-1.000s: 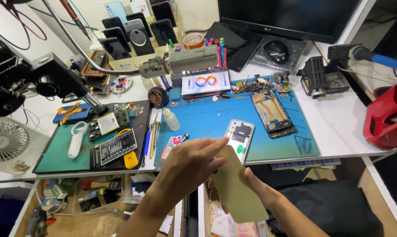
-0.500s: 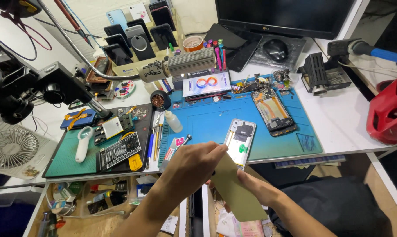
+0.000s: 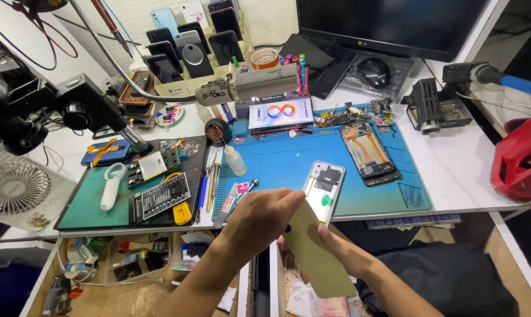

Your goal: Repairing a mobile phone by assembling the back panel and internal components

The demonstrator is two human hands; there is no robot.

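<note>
White tabletop fills most of the view, with a big blue mat in the middle and a green mat to its left. Both hands are low, in front of the tabletop's near edge. They hold a thin olive-green phone back cover, tilted, with its top end near the edge of the blue mat. The left hand grips the cover's top left side, fingers curled around it. The right hand holds it from the right, thumb on the front and the other fingers hidden behind.

Just past the cover, on the blue mat, lies an open white phone frame, and farther right lies another opened phone. A small squeeze bottle stands on the blue mat's left side. Tweezers and pens lie between the two mats. A white handle tool rests on the green mat. At the back, a row of phones stands in a rack, beside a dark monitor.
</note>
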